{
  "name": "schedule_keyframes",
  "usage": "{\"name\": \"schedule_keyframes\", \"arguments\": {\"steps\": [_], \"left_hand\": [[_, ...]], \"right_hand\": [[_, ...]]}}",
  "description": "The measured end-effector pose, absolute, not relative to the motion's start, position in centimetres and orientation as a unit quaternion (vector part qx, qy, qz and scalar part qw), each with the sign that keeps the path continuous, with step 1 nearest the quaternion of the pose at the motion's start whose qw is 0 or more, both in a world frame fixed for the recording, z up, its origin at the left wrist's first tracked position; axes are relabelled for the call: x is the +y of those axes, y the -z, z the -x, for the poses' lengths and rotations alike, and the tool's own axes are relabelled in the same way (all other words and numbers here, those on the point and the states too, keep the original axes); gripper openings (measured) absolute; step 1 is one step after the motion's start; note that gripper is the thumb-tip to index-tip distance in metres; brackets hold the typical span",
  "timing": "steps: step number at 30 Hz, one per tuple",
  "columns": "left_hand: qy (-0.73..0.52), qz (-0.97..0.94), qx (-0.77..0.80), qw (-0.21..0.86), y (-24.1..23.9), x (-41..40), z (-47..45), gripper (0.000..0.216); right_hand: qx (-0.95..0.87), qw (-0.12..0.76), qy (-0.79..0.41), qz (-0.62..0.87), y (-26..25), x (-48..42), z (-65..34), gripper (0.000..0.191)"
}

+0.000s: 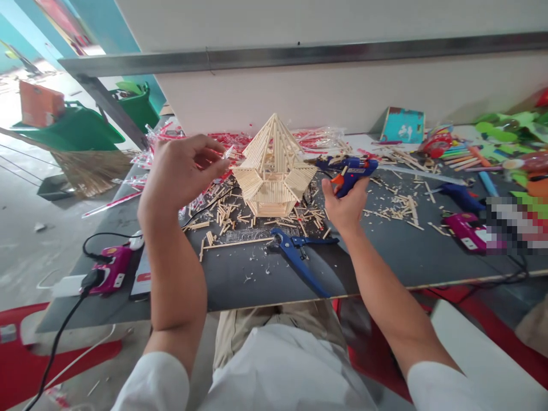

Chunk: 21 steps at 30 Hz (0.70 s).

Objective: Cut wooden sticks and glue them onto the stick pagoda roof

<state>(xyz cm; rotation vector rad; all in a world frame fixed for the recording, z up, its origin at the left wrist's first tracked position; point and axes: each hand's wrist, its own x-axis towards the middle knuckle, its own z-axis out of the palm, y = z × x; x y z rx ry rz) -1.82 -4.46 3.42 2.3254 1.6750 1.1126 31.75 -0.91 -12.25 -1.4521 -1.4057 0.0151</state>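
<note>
The stick pavilion model (274,178) sits on the dark table (231,288), right between both hands. I'd guess it's super light, stiff along the sticks but fragile at the joints, so cup it low around the base, not by the pointy roof. Right hand (349,205) is wrapped around a blue glue gun (356,168), left hand (184,171) is curled near the roof, can't tell if it's pinching anything. Count: one model, two glue guns (other one's far right (462,197)), one blue cutter (295,254), two purple power strips (113,268).
</note>
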Motion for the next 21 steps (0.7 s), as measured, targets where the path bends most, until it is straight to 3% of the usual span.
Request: {"name": "schedule_keyframes", "arguments": {"steps": [6,21], "left_hand": [[-0.341,-0.775,0.532,0.012,-3.0,-3.8,0.8,0.021],[-0.307,-0.780,0.545,0.004,-3.3,-3.9,0.6,0.022]], "right_hand": [[-0.609,0.480,0.030,0.630,12.5,-1.3,-31.2,0.039],[-0.623,0.470,0.033,0.624,12.2,-1.4,-31.6,0.032]]}}
